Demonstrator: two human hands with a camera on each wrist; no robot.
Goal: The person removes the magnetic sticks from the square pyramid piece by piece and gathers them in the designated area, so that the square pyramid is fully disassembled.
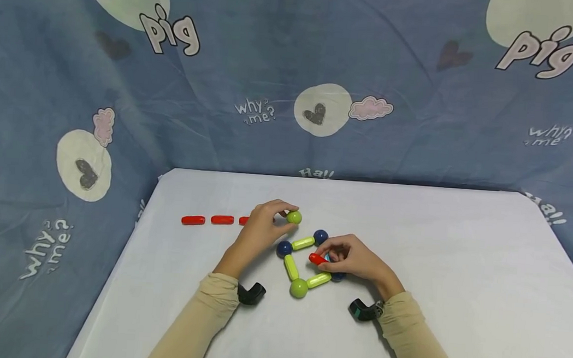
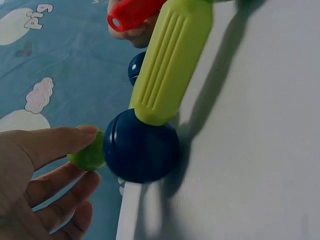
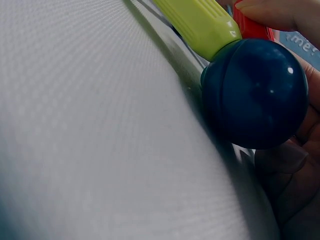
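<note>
My left hand (image 1: 260, 228) pinches a small green ball (image 1: 294, 217) between thumb and fingers, beyond the far left of a frame of magnetic rods and balls. My right hand (image 1: 353, 256) holds a red rod (image 1: 317, 259) over the frame's right side. That frame lies on the table: yellow-green rods (image 1: 291, 267) join a green ball (image 1: 299, 288) at the near corner to blue balls (image 1: 284, 249). A bit of light blue (image 1: 328, 256) shows beneath the right fingers, mostly hidden. In the left wrist view, a blue ball (image 2: 141, 146) overlaps the pinched ball.
Two red rods (image 1: 193, 220) lie in a row at the left, and a third (image 1: 243, 220) is partly behind the left hand. The white table (image 1: 459, 255) meets a blue patterned cloth (image 1: 255, 45) at its far edge. Black wrist cameras (image 1: 251, 294) sit near both cuffs.
</note>
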